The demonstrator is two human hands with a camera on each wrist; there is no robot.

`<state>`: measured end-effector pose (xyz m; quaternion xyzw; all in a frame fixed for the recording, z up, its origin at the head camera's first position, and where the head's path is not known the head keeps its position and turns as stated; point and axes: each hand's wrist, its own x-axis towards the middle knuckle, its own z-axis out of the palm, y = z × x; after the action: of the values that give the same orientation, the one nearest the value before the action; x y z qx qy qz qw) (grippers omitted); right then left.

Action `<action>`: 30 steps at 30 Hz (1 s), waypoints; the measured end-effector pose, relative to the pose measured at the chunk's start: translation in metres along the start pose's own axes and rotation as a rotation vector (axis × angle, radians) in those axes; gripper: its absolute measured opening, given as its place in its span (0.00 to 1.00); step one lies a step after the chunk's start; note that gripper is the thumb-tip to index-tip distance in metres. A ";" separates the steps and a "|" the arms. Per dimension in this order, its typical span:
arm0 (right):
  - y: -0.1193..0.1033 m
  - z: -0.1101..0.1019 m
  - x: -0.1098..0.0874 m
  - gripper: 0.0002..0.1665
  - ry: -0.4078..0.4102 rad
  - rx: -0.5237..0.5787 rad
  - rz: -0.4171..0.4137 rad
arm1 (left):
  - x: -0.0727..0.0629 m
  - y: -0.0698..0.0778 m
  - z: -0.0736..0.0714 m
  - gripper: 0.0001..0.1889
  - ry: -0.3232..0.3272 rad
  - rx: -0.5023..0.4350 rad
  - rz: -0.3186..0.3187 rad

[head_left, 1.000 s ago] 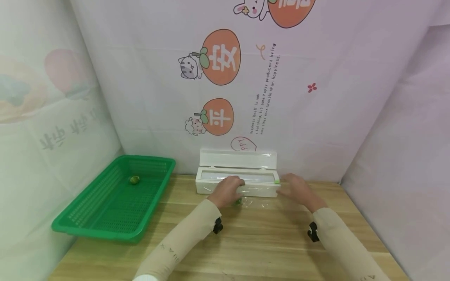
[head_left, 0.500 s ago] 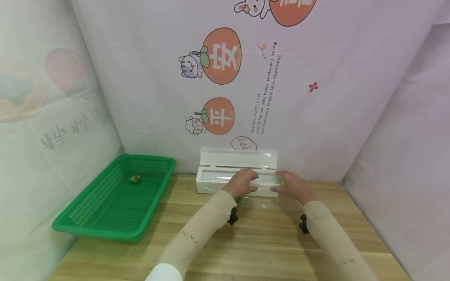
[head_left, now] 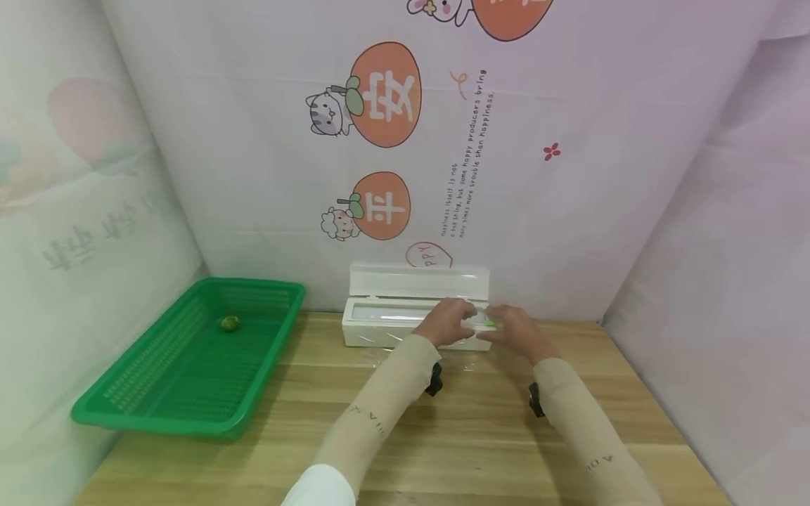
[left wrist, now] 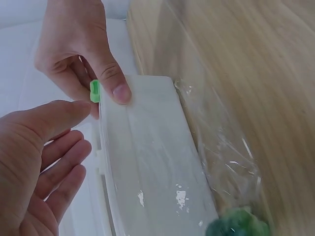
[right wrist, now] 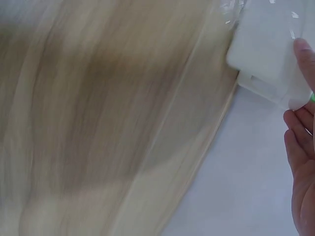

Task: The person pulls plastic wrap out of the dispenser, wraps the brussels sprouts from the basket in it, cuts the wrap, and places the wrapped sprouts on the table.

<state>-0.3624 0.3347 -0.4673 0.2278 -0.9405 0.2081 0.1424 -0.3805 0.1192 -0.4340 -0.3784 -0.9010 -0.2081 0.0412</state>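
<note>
A white cling film dispenser (head_left: 375,334) stands against the back wall with its lid (head_left: 411,282) raised. My right hand (head_left: 517,333) holds its right end, thumb on the front face and fingers curled behind, by the small green slider (left wrist: 95,91). Close to that slider is my left hand (head_left: 446,323), thumb and fingers apart, nothing between them. Clear film (left wrist: 224,157) hangs over the dispenser's front onto the table. Under the film's edge lies a green, broccoli-like piece (left wrist: 238,223), hidden behind the left arm in the head view.
A green plastic basket (head_left: 237,416) sits on the left of the wooden table (head_left: 481,450), with one small yellow-green piece (head_left: 230,323) inside. White printed cloth (head_left: 506,197) rises behind the dispenser and along both sides.
My left hand has moved right along the dispenser to its right end. The right hand has come in from the right and now holds that end. The head view has shifted slightly.
</note>
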 end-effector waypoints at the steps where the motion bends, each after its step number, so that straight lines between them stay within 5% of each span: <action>1: 0.000 0.001 0.001 0.33 0.006 -0.001 -0.006 | 0.003 0.001 0.000 0.19 -0.007 -0.001 -0.003; 8: 0.001 0.003 0.005 0.29 -0.006 0.006 -0.038 | 0.016 0.010 0.004 0.19 -0.050 -0.049 -0.006; 18: 0.001 0.002 0.006 0.27 -0.042 0.004 0.037 | 0.025 0.020 0.015 0.24 -0.059 -0.068 -0.019; 30: -0.007 -0.005 0.001 0.25 -0.051 -0.010 0.076 | 0.034 0.019 0.028 0.13 0.018 -0.046 0.007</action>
<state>-0.3590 0.3314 -0.4604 0.1963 -0.9528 0.2030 0.1114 -0.3889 0.1653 -0.4454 -0.3807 -0.8941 -0.2321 0.0413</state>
